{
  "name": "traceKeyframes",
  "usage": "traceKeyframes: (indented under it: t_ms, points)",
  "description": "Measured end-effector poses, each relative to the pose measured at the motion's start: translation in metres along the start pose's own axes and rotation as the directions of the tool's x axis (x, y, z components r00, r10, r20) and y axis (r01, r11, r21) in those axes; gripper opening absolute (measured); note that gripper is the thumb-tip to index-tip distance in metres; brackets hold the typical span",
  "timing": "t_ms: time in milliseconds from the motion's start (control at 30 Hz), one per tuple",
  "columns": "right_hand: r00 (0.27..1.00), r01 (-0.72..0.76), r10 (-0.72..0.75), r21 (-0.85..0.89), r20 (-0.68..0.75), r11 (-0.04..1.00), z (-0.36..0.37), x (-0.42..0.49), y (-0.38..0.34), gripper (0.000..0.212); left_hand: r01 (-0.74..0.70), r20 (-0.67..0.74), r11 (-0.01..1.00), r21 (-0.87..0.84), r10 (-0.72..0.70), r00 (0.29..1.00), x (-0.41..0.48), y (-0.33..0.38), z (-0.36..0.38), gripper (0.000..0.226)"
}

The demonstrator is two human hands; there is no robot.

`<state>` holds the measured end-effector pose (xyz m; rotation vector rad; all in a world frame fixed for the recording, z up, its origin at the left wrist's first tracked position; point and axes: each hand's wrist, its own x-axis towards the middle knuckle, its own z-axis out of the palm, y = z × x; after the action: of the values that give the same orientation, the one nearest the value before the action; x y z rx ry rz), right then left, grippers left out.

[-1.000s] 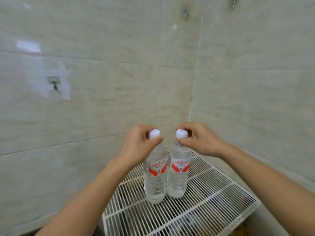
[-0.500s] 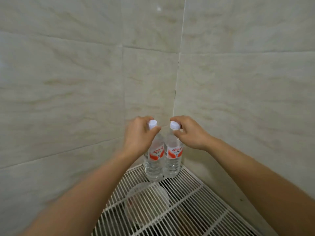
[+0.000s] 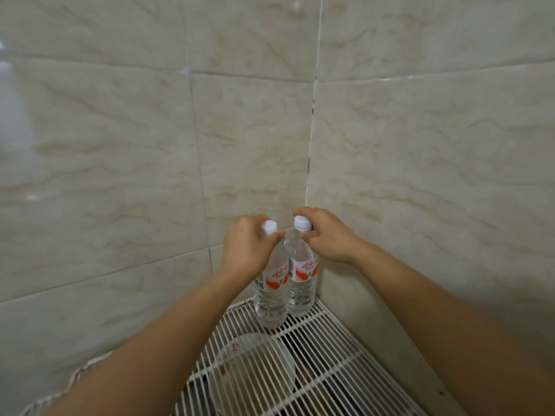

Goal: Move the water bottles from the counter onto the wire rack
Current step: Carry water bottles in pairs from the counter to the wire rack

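Note:
Two clear water bottles with white caps and red-and-white labels stand side by side in the far corner of the white wire rack. My left hand grips the neck of the left bottle, which leans slightly to the right. My right hand holds the right bottle at its neck just under the cap. Both bottle bases rest on the rack wires, and the bottles touch each other.
Tiled walls meet in a corner right behind the bottles. A clear round plastic container shows through the rack wires, below the rack and nearer to me. Dark shapes lie under the rack on the right.
Both hands carried the bottles from the rack's middle to its back corner, and the bottles now stand there on the wires. The view has shifted closer to the corner.

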<state>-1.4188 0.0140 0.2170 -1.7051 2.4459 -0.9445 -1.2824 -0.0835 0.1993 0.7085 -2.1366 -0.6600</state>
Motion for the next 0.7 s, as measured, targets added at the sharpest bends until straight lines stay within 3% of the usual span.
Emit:
traceKeyframes:
  t_ms: [233, 400, 567, 700]
  points:
    - [0.999, -0.036, 0.037, -0.064, 0.013, 0.997, -0.002, 0.000, -0.001, 0.036, 0.023, 0.051, 1.000, 0.010, -0.024, 0.998, 0.004, -0.001, 0.001, 0.024]
    - [0.998, -0.066, 0.066, -0.042, 0.006, 0.997, -0.003, -0.001, -0.001, 0.034, -0.003, 0.084, 1.000, 0.029, 0.001, 0.996, 0.003, 0.002, 0.001, 0.023]
    - [0.995, -0.096, 0.096, 0.005, -0.010, 0.995, 0.004, -0.005, 0.001, 0.047, 0.036, 0.104, 0.999, 0.033, -0.039, 0.994, -0.001, 0.005, -0.001, 0.044]
    - [0.991, -0.133, 0.134, 0.066, -0.010, 0.989, 0.009, -0.008, 0.003, 0.052, 0.098, 0.155, 0.995, 0.033, -0.102, 0.983, -0.003, 0.014, -0.003, 0.047]
